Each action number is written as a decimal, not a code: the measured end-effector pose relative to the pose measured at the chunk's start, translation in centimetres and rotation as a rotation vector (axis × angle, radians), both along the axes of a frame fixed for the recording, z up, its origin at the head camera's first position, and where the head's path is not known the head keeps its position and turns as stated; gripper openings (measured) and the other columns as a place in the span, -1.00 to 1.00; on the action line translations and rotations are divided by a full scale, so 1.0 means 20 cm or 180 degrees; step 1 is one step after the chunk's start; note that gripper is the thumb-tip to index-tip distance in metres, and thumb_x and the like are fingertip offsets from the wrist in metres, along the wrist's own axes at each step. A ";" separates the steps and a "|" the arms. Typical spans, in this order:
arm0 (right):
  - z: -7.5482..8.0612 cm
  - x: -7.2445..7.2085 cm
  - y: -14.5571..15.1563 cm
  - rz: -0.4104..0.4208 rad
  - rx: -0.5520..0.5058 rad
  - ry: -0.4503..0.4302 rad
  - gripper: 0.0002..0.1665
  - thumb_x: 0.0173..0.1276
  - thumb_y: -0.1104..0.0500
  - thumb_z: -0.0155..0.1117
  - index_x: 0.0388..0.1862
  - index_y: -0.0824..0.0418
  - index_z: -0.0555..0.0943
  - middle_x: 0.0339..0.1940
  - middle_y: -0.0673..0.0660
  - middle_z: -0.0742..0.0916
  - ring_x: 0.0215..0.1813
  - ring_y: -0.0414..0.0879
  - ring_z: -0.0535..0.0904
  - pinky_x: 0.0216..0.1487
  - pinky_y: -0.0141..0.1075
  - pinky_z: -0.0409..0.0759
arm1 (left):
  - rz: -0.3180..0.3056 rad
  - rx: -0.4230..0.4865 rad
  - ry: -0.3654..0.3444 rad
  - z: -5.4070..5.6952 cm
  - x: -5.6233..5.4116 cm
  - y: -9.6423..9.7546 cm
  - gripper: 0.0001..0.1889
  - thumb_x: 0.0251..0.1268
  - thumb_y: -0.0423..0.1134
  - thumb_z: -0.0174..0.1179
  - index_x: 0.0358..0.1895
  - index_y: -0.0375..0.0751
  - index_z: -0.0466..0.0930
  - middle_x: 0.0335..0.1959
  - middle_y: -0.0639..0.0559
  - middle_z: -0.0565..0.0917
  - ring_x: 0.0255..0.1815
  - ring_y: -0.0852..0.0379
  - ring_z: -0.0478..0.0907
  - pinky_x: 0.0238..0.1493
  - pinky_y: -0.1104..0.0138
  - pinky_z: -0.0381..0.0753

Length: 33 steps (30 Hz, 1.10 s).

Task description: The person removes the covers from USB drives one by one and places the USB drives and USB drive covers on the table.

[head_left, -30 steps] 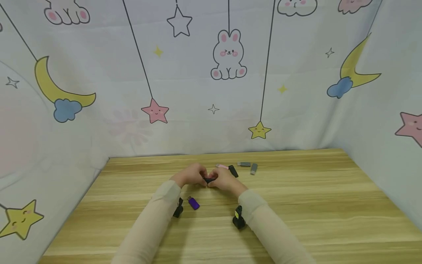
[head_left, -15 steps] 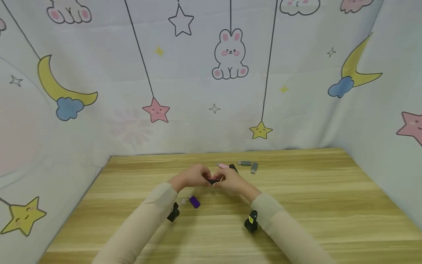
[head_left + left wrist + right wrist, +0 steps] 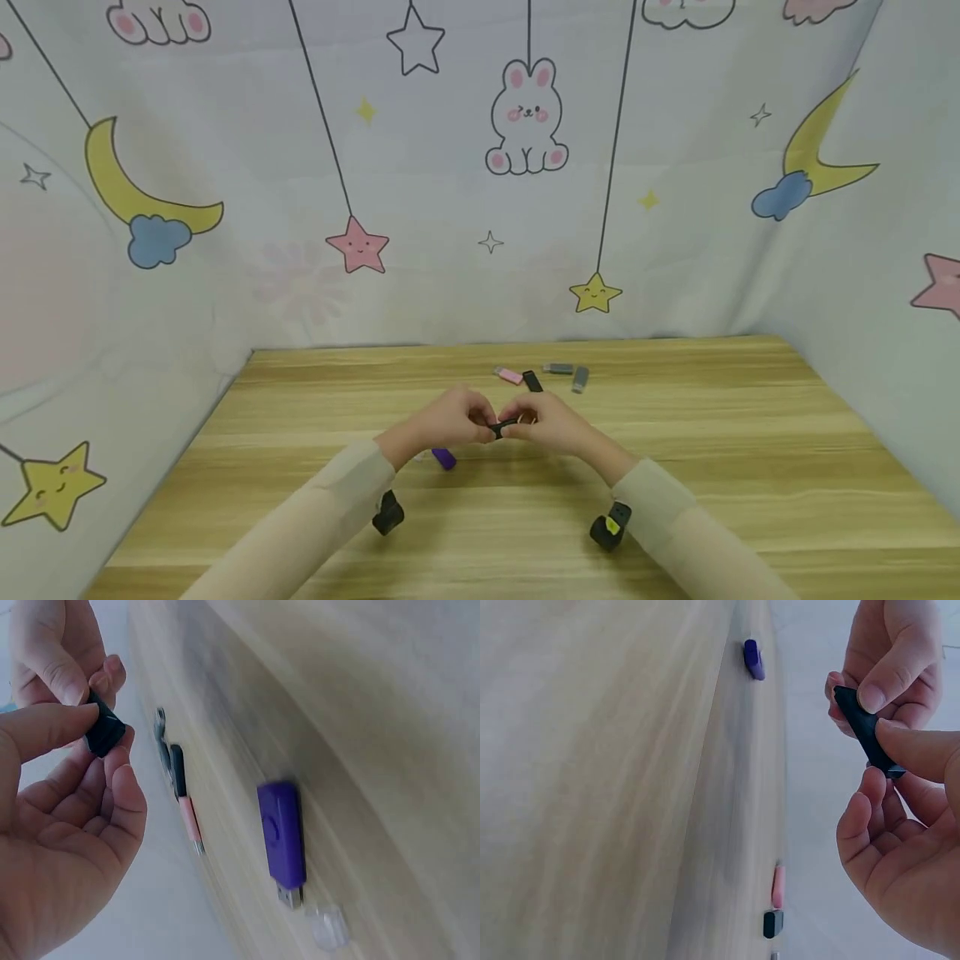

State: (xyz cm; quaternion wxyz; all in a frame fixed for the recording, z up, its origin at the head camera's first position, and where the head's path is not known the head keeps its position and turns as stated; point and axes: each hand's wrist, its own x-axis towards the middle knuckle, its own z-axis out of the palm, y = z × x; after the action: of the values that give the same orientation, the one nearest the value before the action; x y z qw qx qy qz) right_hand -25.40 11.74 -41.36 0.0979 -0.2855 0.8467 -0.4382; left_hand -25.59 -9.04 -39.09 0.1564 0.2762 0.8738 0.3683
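Between both hands, raised over the table, is a black USB flash drive [image 3: 864, 727]. My left hand [image 3: 450, 417] pinches one end of it between thumb and fingers. At the other end the thumb and fingers of my right hand [image 3: 555, 421] pinch it too, and a small shiny tip shows there in the right wrist view. A purple USB flash drive [image 3: 283, 836] lies below on the tabletop, its metal plug bare. Beside that plug is a small clear cap [image 3: 328, 928]. In the head view the left hand partly covers the purple drive.
Farther back on the wood-grain table [image 3: 712, 433] lie a pink flash drive [image 3: 508, 376], another black flash drive [image 3: 532, 381] and two grey ones, one sideways [image 3: 558, 368] and one lengthwise [image 3: 581, 379]. A printed cloth [image 3: 420, 308] hangs behind and at both sides.
Both hands have come nearer and to the right with the black flash drive, and the forearms have spread apart. The pink and black drives at the back are less covered now.
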 end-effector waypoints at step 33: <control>0.05 0.42 0.08 -0.0058 -0.0868 -0.0680 -0.68 0.41 0.20 0.21 -0.03 0.45 0.57 -0.27 0.22 0.67 -0.29 -0.08 0.59 -0.22 -0.25 0.63 | 0.0407 0.1372 -0.1120 0.00 0.43 0.05 -0.82 0.17 -0.37 0.31 -0.20 -0.40 0.59 -0.41 0.00 0.65 -0.38 0.11 0.63 -0.20 0.12 0.67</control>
State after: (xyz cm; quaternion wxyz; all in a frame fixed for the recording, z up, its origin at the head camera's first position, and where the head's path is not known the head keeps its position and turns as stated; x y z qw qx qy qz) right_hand -16.97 13.32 -40.37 0.1437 -0.2403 0.7668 -0.5777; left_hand -17.05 -8.00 -39.01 0.2198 0.1793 0.7504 0.5970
